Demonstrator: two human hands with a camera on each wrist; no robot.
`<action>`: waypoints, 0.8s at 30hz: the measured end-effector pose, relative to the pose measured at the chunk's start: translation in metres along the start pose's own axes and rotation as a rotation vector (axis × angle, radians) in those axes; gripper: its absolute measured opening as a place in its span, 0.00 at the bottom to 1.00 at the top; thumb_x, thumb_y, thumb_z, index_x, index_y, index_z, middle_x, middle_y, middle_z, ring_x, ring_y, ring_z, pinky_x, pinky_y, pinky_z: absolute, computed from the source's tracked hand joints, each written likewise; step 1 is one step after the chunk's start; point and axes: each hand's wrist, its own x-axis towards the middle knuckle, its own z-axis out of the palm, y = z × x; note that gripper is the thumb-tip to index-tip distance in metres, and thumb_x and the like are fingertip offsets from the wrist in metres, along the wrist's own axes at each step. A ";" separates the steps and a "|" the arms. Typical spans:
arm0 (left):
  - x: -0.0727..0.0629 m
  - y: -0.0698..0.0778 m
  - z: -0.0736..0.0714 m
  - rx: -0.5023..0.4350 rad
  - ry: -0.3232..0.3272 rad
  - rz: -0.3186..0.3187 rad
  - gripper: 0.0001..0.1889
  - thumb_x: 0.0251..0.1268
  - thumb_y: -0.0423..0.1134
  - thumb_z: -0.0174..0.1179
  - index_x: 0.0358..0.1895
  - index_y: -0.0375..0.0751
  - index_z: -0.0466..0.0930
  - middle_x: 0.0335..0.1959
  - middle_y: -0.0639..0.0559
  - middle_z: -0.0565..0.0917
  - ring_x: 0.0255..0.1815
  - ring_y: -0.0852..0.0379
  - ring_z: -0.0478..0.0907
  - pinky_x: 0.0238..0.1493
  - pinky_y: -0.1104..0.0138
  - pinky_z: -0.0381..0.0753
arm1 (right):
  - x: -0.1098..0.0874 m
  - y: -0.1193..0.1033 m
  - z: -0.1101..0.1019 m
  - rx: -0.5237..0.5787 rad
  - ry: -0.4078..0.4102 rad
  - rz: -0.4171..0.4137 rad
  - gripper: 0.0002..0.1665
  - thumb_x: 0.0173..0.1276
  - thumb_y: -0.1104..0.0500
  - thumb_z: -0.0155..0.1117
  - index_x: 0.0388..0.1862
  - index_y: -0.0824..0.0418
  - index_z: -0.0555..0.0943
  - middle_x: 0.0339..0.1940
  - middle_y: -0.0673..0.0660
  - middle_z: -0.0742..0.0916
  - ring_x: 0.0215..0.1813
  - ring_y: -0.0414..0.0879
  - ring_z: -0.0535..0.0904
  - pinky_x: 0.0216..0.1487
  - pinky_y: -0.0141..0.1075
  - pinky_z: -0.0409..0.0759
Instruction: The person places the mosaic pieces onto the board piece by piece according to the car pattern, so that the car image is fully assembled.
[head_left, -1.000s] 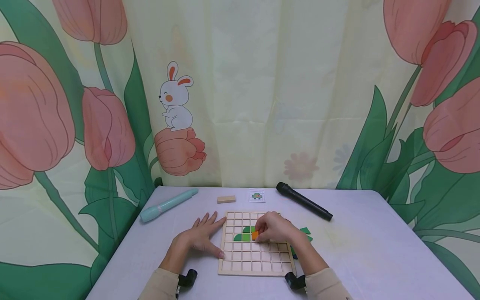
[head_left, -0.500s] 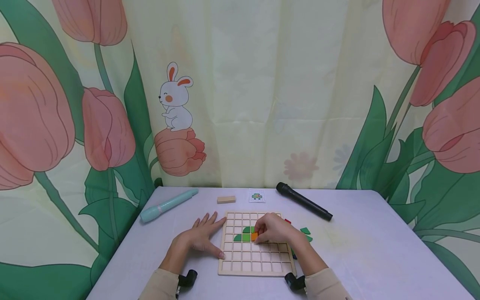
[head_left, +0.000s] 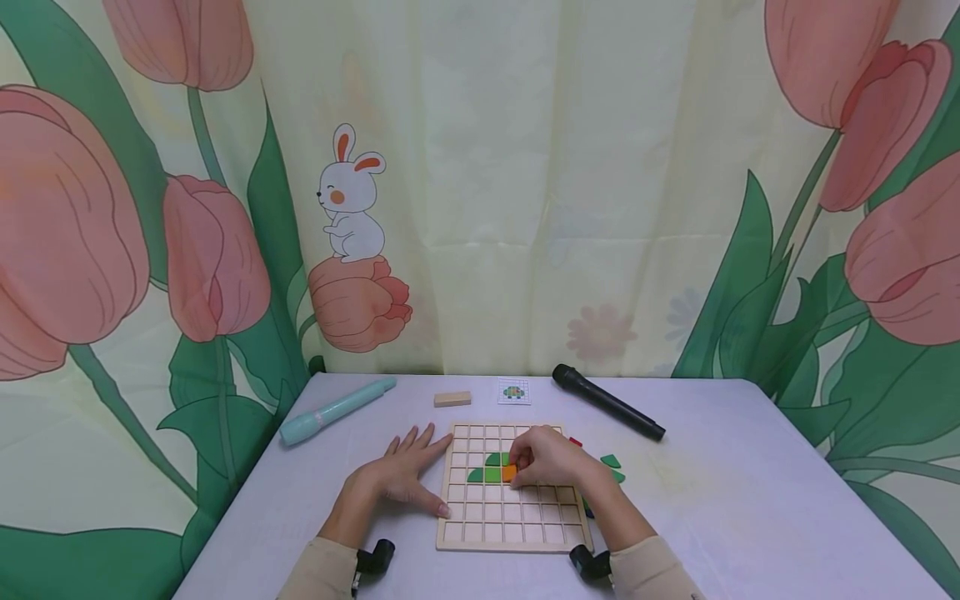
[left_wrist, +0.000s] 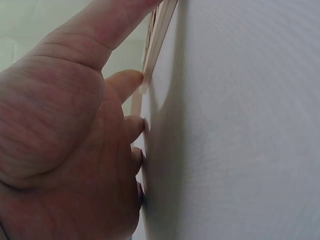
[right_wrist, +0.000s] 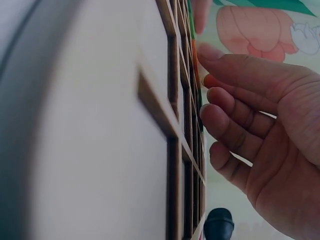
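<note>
A wooden grid board lies flat on the white-covered table. Near its middle, several green tiles fill cells, and an orange square tile sits in the cell to their right. My right hand reaches over the board with curled fingers, thumb and index finger at the orange tile's right side, pinching it. In the right wrist view the thumb meets the tile's orange edge. My left hand is spread beside the board's left side, its thumb and index finger touching the frame and the other fingertips resting on the table.
Loose green pieces and a red piece lie right of the board, partly hidden by the right arm. Behind it are a wooden block, a pattern card, a black microphone and a light-blue cylindrical object.
The orange tile has shifted slightly left and now lies level in its cell beside the green tile. My right hand has barely moved and the left hand stays in place.
</note>
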 end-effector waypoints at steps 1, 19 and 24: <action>0.000 0.000 0.000 -0.002 0.000 0.000 0.66 0.36 0.74 0.77 0.84 0.61 0.55 0.87 0.42 0.47 0.88 0.37 0.37 0.84 0.37 0.38 | 0.000 0.000 0.000 0.001 -0.001 -0.001 0.12 0.56 0.60 0.84 0.36 0.58 0.88 0.24 0.47 0.84 0.30 0.40 0.77 0.33 0.31 0.75; 0.000 0.000 -0.001 -0.001 -0.004 0.004 0.66 0.36 0.74 0.77 0.84 0.60 0.55 0.87 0.42 0.46 0.88 0.36 0.37 0.84 0.37 0.37 | -0.008 0.009 -0.022 0.020 0.168 0.018 0.17 0.65 0.56 0.78 0.50 0.61 0.87 0.29 0.47 0.81 0.33 0.43 0.75 0.33 0.32 0.74; 0.001 0.001 -0.001 0.005 -0.001 0.000 0.66 0.36 0.74 0.77 0.84 0.60 0.55 0.87 0.42 0.47 0.88 0.36 0.37 0.84 0.37 0.38 | -0.012 0.012 -0.028 0.030 0.200 0.039 0.17 0.65 0.56 0.78 0.50 0.61 0.87 0.32 0.48 0.83 0.36 0.44 0.76 0.35 0.32 0.76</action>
